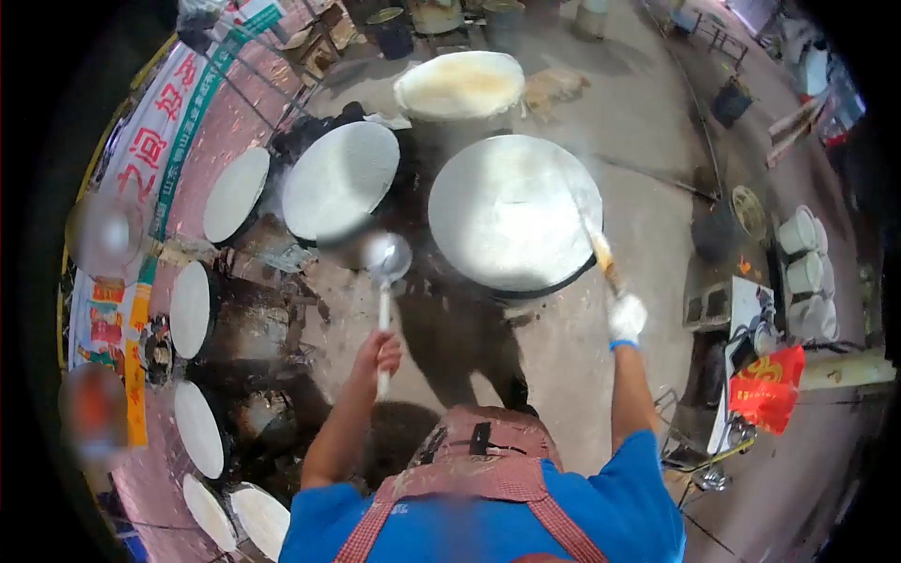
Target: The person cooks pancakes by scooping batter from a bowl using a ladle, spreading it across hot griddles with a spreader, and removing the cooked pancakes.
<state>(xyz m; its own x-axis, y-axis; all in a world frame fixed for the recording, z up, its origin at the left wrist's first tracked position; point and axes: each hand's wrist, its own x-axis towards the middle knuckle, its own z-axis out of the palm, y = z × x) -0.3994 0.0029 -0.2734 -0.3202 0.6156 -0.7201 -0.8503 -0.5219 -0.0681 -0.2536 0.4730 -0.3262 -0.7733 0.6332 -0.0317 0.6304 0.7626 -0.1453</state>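
Observation:
My left hand (pixel 380 353) is closed around the pale handle of a ladle (pixel 388 259). Its round bowl points away from me, above the floor between two griddles. My right hand (pixel 627 317), in a white glove with a blue cuff, grips a long flat scraper (pixel 606 259) with a brownish lower part. The far end of the scraper lies over the right edge of a large round griddle (pixel 502 216), pale against the griddle's white surface. Whether the scraper's tip touches that surface, I cannot tell.
More round griddles with white tops stand around me: one ahead-left (pixel 343 178), another (pixel 460 86) farther ahead, several down the left side. White buckets (pixel 800 231) are stacked at right, near a small table with a red bag (pixel 768 388). A printed banner (pixel 155 155) lines the left.

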